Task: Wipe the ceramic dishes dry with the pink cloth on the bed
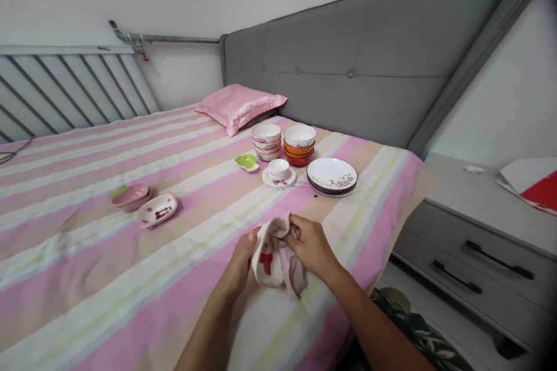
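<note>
My left hand (240,259) grips the left rim of a white dish (266,266) with a red figure inside, held tilted above the bed. A pale pink cloth (295,277) is bunched in my right hand (314,243), which presses it over the dish's right rim. Part of the dish is hidden behind the cloth. Just beyond my hands stand a stack of dark-rimmed plates (333,174) and small white bowls (278,168) on patterned saucers (278,183). Farther left lie a polka-dot dish (157,210) and pink dishes (131,193).
Stacked white bowls (267,138) and orange and red bowls (299,148) stand beside a green leaf-shaped dish (247,162). A pink pillow (239,103) lies against the grey headboard (348,52). On the right is a nightstand (474,255); the striped bedsheet (174,278) drops off there.
</note>
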Demonstrator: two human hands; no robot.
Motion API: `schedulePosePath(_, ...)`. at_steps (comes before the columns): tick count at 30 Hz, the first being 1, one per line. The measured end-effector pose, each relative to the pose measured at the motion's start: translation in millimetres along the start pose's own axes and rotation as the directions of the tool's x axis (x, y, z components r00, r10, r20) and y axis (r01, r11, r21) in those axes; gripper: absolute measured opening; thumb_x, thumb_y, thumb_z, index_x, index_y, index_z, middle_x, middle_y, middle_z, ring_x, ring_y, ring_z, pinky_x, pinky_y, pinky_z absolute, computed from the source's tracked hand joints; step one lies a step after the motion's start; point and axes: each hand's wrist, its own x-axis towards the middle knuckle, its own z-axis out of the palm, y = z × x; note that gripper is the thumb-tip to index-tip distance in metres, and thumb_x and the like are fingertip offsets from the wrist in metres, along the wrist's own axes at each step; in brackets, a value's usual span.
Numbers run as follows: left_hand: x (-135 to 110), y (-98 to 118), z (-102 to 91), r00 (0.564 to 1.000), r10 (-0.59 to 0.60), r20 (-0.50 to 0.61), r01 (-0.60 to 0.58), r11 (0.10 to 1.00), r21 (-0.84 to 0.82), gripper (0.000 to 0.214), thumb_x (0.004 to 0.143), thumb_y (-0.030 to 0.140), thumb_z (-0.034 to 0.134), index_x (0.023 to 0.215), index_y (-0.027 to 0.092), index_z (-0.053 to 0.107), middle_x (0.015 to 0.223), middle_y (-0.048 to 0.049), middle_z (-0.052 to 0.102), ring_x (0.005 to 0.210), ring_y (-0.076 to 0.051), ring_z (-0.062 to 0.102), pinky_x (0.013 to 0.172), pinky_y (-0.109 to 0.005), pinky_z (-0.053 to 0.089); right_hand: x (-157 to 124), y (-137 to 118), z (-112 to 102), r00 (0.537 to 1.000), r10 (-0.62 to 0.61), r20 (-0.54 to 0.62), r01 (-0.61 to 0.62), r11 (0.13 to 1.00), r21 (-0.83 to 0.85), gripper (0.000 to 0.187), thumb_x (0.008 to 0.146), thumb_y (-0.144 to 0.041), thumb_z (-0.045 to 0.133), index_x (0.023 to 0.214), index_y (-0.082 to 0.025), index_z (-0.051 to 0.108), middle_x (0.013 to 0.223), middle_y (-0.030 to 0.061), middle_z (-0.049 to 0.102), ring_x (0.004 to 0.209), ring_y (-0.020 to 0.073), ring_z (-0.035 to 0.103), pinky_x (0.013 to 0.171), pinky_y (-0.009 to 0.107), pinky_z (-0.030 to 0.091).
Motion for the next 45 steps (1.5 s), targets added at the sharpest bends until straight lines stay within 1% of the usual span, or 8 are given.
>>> schedulePosePath(4,0,-1,2.8,0.996,0.078,0.039,-0.075,0.994,-0.074,0.067,0.076,0.068,0.038,0.121,0.02,0.052,0.11,-0.0101,0.062,0.092,-0.026,0.058,0.076,-0.033,0.045,1,8,3,0.971,0.234,0.04,-0.236,0.932,0.276,0.013,0.071,-0.029,0.061,0.077,-0.018,0.06,0.065,-0.0011,0.061,0.063,0.0145,0.055,0.057,0.022,0.041)
schedulePosePath(9,0,7,10.6,0.988,0.147,0.054,-0.151,0.985,0.086,0.069,0.064,0.057,0.066,0.12,0.018,0.052,0.116,-0.0113,0.059,0.104,-0.029,0.054,0.09,-0.038,0.041,-2,8,15,0.919,0.366,0.147,-0.373,0.686,0.625,0.031,0.071,-0.038,0.063,0.094,-0.018,0.059,0.084,0.0041,0.067,0.078,0.0198,0.062,0.069,0.029,0.049)
schedulePosePath(12,0,7,15.7,0.986,0.152,-0.07,-0.142,0.98,0.136,0.055,0.071,0.042,0.066,0.118,0.019,0.052,0.112,-0.0095,0.06,0.104,-0.027,0.055,0.09,-0.038,0.042,-5,2,22,0.911,0.364,0.193,-0.392,0.621,0.679,0.033,0.071,-0.036,0.064,0.099,-0.019,0.057,0.092,0.0048,0.066,0.084,0.0202,0.063,0.074,0.031,0.049)
schedulePosePath(14,0,6,18.4,0.978,0.179,-0.105,-0.164,0.978,0.132,0.061,0.071,0.036,0.067,0.125,0.021,0.043,0.118,-0.009,0.057,0.108,-0.025,0.054,0.09,-0.036,0.042,-7,-3,24,0.909,0.332,0.252,-0.406,0.576,0.709,0.033,0.072,-0.034,0.064,0.101,-0.021,0.056,0.097,0.0047,0.066,0.088,0.0199,0.062,0.077,0.031,0.049)
schedulePosePath(18,0,7,19.6,0.968,0.246,-0.053,-0.241,0.967,0.087,0.091,0.066,0.027,0.073,0.139,0.029,0.017,0.136,-0.0088,0.04,0.118,-0.023,0.047,0.094,-0.034,0.042,-10,-12,24,0.861,0.287,0.42,-0.508,0.44,0.74,0.036,0.072,-0.035,0.065,0.104,-0.02,0.056,0.095,0.0049,0.066,0.086,0.0193,0.063,0.074,0.029,0.049)
schedulePosePath(22,1,6,14.2,0.949,0.312,-0.051,-0.307,0.948,0.08,0.098,0.055,0.031,0.08,0.137,0.033,0.024,0.14,-0.0068,0.034,0.116,-0.024,0.047,0.09,-0.031,0.044,-12,-15,21,0.811,0.256,0.526,-0.585,0.364,0.725,0.037,0.071,-0.037,0.067,0.102,-0.02,0.058,0.082,0.0025,0.066,0.075,0.0156,0.063,0.066,0.024,0.047)
schedulePosePath(31,1,7,7.8,0.874,0.479,-0.08,-0.451,0.862,0.229,0.103,0.043,0.05,0.081,0.133,0.025,0.037,0.138,-0.0107,0.037,0.122,-0.033,0.041,0.096,-0.036,0.039,-12,-20,15,0.865,0.159,0.477,-0.483,0.528,0.699,0.034,0.07,-0.045,0.068,0.088,-0.017,0.065,0.078,0.0023,0.066,0.071,0.0145,0.061,0.062,0.023,0.044)
schedulePosePath(45,1,7,9.4,0.886,0.456,-0.078,-0.444,0.886,0.134,0.1,0.042,0.05,0.081,0.13,0.023,0.041,0.128,-0.0107,0.049,0.112,-0.031,0.05,0.09,-0.035,0.044,-8,-6,17,0.96,0.159,0.231,-0.259,0.819,0.511,0.034,0.073,-0.044,0.064,0.092,-0.016,0.061,0.078,0.0028,0.066,0.067,0.0153,0.06,0.057,0.023,0.045)
